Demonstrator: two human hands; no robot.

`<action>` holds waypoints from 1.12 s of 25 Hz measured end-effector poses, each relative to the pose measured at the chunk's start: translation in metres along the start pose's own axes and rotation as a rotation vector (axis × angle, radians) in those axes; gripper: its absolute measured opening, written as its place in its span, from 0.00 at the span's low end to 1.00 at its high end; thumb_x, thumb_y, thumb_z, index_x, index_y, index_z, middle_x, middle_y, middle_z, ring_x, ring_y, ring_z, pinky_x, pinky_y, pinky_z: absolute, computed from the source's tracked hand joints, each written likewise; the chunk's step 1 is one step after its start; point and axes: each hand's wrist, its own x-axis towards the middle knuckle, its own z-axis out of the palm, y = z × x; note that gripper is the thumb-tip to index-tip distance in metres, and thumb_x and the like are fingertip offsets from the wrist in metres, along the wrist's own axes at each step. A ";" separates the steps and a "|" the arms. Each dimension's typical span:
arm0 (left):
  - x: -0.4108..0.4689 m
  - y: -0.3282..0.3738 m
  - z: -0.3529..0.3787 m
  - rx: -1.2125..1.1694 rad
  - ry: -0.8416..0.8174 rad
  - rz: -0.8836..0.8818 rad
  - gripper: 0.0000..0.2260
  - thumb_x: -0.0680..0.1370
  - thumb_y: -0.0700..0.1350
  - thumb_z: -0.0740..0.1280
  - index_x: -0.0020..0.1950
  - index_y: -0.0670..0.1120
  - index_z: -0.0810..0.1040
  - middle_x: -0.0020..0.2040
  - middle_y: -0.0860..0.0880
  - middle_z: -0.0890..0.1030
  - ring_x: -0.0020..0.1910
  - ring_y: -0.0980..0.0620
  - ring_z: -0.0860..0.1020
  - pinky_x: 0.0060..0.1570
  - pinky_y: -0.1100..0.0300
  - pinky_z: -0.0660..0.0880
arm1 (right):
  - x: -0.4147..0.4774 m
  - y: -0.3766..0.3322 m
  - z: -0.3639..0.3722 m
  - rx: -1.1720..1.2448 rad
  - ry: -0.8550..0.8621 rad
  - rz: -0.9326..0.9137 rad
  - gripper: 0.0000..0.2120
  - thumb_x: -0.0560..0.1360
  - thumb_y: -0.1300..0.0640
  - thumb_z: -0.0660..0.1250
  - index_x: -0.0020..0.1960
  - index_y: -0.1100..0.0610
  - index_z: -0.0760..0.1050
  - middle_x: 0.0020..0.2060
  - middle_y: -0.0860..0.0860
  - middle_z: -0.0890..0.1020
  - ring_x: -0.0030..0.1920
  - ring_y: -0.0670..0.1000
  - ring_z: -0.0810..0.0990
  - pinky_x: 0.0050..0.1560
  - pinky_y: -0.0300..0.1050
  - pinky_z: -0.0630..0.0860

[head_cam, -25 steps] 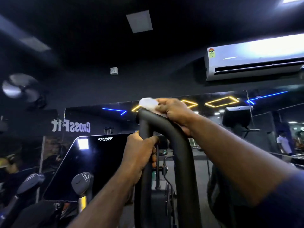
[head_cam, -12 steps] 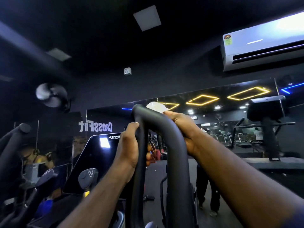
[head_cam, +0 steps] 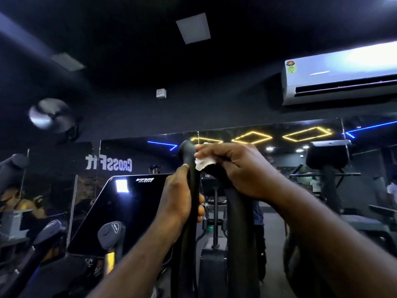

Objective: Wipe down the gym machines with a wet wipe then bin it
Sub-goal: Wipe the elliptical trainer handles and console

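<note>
**Inspector:** Status of the wipe-down?

**Assistant:** In progress, by my judgement. The crumpled white wet wipe [head_cam: 204, 162] sits against the top bend of the matte black tubular loop handle [head_cam: 186, 150]. The right hand [head_cam: 238, 168] has its fingers curled over wipe and bar together. The left hand [head_cam: 180, 203] is wrapped round the loop's left limb just below, apparently steadying it.

**Inspector:** What remains?

**Assistant:** Likely the loop's lower limbs. The glossy black slanted console panel [head_cam: 120, 214] beside the handle and the dark upright machine to the right [head_cam: 328, 160] show no sign of attention either way. No bin is in view, so disposal is not yet done.

**Inspector:** Materials?

**Assistant:** The handle is round in section and smooth, with a dull sheen and a rubbery or foam-coated look, and it is bent into a tight arch. The wipe is thin and soft, bunched into folds; dampness cannot be confirmed. The console is hard and reflective, with rounded corners and a bright patch of light on its face.
</note>
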 end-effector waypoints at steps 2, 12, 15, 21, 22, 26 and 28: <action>-0.001 0.000 -0.001 0.030 -0.019 0.028 0.26 0.85 0.61 0.53 0.50 0.40 0.76 0.31 0.40 0.74 0.23 0.46 0.72 0.24 0.58 0.69 | -0.024 -0.002 -0.003 -0.148 -0.042 -0.062 0.17 0.84 0.59 0.63 0.70 0.45 0.79 0.69 0.32 0.72 0.67 0.23 0.66 0.66 0.22 0.63; -0.010 0.007 -0.004 0.037 -0.084 0.078 0.27 0.86 0.61 0.52 0.56 0.39 0.77 0.31 0.42 0.75 0.27 0.46 0.73 0.27 0.55 0.71 | 0.018 -0.035 0.018 -0.489 -0.103 -0.079 0.24 0.82 0.60 0.67 0.77 0.54 0.71 0.74 0.54 0.75 0.74 0.53 0.75 0.71 0.54 0.75; -0.007 0.006 -0.003 0.065 -0.064 0.093 0.27 0.86 0.62 0.50 0.54 0.43 0.78 0.33 0.41 0.78 0.28 0.45 0.76 0.28 0.53 0.75 | -0.025 -0.042 0.014 -0.642 -0.125 0.026 0.28 0.80 0.62 0.67 0.79 0.54 0.68 0.79 0.53 0.68 0.78 0.52 0.68 0.74 0.53 0.73; -0.002 0.001 -0.005 0.228 0.041 0.201 0.30 0.83 0.68 0.46 0.49 0.47 0.77 0.41 0.42 0.83 0.35 0.43 0.84 0.37 0.43 0.84 | -0.068 -0.068 0.000 -0.907 -0.226 -0.089 0.24 0.78 0.68 0.61 0.73 0.61 0.75 0.80 0.57 0.66 0.80 0.54 0.62 0.72 0.52 0.72; -0.003 0.003 -0.006 0.277 0.063 0.227 0.32 0.83 0.68 0.45 0.49 0.46 0.78 0.41 0.43 0.83 0.36 0.44 0.84 0.38 0.44 0.84 | -0.053 -0.069 0.003 -0.912 -0.201 -0.079 0.20 0.79 0.68 0.64 0.71 0.61 0.76 0.79 0.57 0.67 0.80 0.54 0.64 0.71 0.54 0.75; -0.009 0.002 -0.009 0.514 0.118 0.272 0.34 0.85 0.67 0.42 0.46 0.43 0.75 0.41 0.49 0.77 0.34 0.54 0.74 0.30 0.57 0.69 | -0.077 -0.078 0.020 -0.995 -0.131 -0.005 0.21 0.74 0.66 0.74 0.66 0.59 0.80 0.68 0.54 0.70 0.66 0.54 0.70 0.57 0.55 0.83; -0.014 0.002 -0.009 0.571 0.149 0.289 0.35 0.85 0.66 0.42 0.50 0.43 0.80 0.42 0.47 0.77 0.35 0.52 0.73 0.29 0.58 0.62 | -0.120 -0.094 0.030 -0.890 -0.149 0.047 0.27 0.70 0.70 0.73 0.69 0.58 0.79 0.63 0.52 0.71 0.62 0.54 0.71 0.64 0.47 0.77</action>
